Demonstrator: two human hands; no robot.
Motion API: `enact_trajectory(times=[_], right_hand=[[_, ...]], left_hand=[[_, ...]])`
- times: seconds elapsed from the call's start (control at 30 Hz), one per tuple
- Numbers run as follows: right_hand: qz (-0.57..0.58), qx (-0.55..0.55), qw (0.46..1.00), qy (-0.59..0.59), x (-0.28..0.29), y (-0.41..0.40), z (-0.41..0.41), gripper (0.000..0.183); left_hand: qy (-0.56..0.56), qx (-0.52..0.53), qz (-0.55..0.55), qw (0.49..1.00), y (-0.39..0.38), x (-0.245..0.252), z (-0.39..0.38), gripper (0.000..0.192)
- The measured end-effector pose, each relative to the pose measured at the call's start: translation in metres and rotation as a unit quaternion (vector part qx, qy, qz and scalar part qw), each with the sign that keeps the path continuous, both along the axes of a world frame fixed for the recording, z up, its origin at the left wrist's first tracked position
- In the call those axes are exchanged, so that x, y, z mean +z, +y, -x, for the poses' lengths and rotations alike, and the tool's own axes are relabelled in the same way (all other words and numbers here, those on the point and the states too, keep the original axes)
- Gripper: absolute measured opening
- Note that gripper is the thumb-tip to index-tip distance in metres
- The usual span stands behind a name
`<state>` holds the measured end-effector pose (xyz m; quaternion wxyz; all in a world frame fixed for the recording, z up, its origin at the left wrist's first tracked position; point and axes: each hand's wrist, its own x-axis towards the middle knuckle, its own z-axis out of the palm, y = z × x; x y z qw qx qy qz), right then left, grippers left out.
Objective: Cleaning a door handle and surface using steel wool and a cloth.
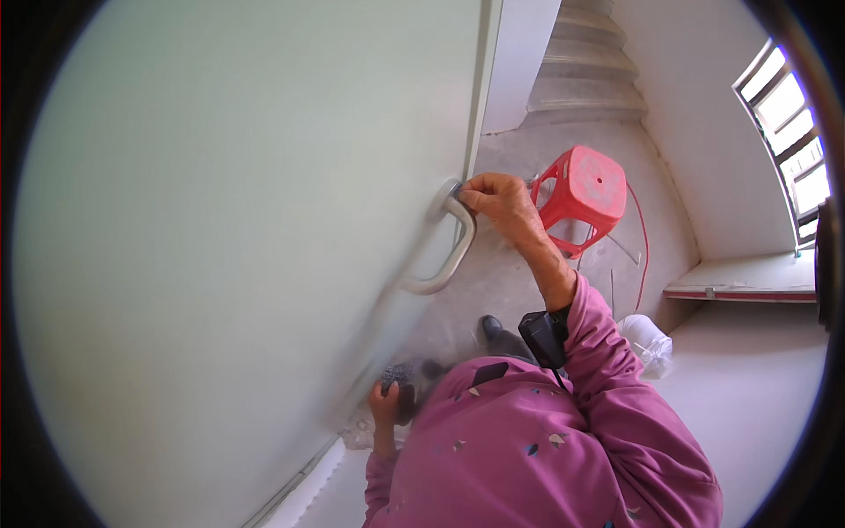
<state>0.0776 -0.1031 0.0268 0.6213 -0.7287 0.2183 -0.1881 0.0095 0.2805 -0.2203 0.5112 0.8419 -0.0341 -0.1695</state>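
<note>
A pale green door [231, 198] fills the left and bears a curved metal pull handle [462, 244]. At the handle's upper round mount, the thumb and fingers of my right hand [498, 198] are pinched together. A small dark bit shows at their tips; whether it is a separate piece or part of the mount cannot be told. Low beside the door, my left hand [385, 404] grips a grey, speckled wad [398, 375], which looks like a metal scourer. A black device is strapped at my right wrist.
A red plastic stool [597, 181] stands on the concrete floor beyond my right hand, with a red cord [643, 244] beside it. Concrete steps [584, 86] rise at the top. A tied white bag [647, 343] lies by my right sleeve. At the right are a ledge [739, 277] and a barred window [785, 132].
</note>
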Motion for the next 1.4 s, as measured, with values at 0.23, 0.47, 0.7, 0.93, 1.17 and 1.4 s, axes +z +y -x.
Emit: enact_trajectory(times=[0.23,0.47,0.7,0.93,1.17,1.4], right_hand=[[-0.057,-0.016,0.998,-0.022,-0.013,0.0,-0.002,0.02],[-0.016,-0.056,0.998,-0.024,-0.012,0.009,-0.005,0.014],[0.028,-0.062,0.998,-0.018,-0.003,0.009,-0.005,0.015],[0.179,-0.088,0.98,-0.022,-0.004,0.004,-0.004,0.007],[0.085,-0.052,0.994,-0.038,-0.011,-0.013,0.007,0.011],[0.074,0.003,0.997,-0.028,-0.011,-0.004,0.002,0.014]], left_hand=[[0.028,0.032,0.01,0.999,-0.009,0.005,0.007,0.026],[0.027,0.035,0.006,0.999,0.0,-0.014,0.004,0.027],[0.0,0.047,0.034,0.998,0.004,-0.014,0.009,0.027],[0.006,0.034,0.019,0.999,0.003,-0.006,0.005,0.026],[0.037,0.009,0.02,0.999,-0.007,0.004,0.002,0.029],[-0.063,-0.011,0.006,0.998,-0.007,0.001,-0.003,0.025]])
